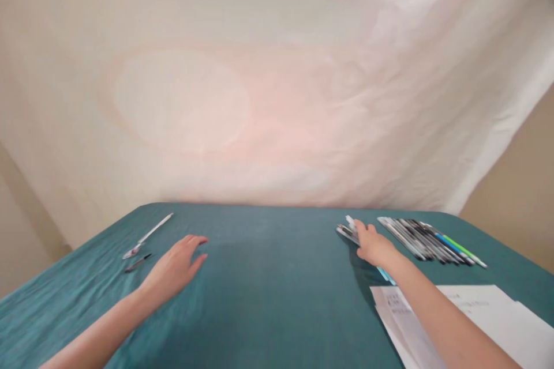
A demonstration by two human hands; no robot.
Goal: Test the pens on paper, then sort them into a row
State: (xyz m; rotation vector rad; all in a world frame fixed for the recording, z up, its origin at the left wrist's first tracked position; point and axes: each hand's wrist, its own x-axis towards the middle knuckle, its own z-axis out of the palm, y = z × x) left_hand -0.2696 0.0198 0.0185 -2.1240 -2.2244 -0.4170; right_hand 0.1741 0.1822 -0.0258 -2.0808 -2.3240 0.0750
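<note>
My left hand (175, 265) hovers over the left part of the cloth, fingers apart and nothing in them. To its left lie a short dark pen (138, 263) and a long white pen-like stick (156, 228) with a wider, clear piece at its near end. On the right, my right hand (375, 245) is closed round several pens (347, 233). Their pale and clear ends stick out past the fingertips, and light blue ends (386, 275) show below the palm. The middle of this bunch is hidden by the hand.
Right of my right hand lies a slanted row of pens (426, 240), mostly grey and black, with a blue and a green one at the right. White paper sheets with writing (476, 305) lie under my right forearm. A green-blue cloth (268, 288) covers the table; a pale sheet (277, 98) hangs behind.
</note>
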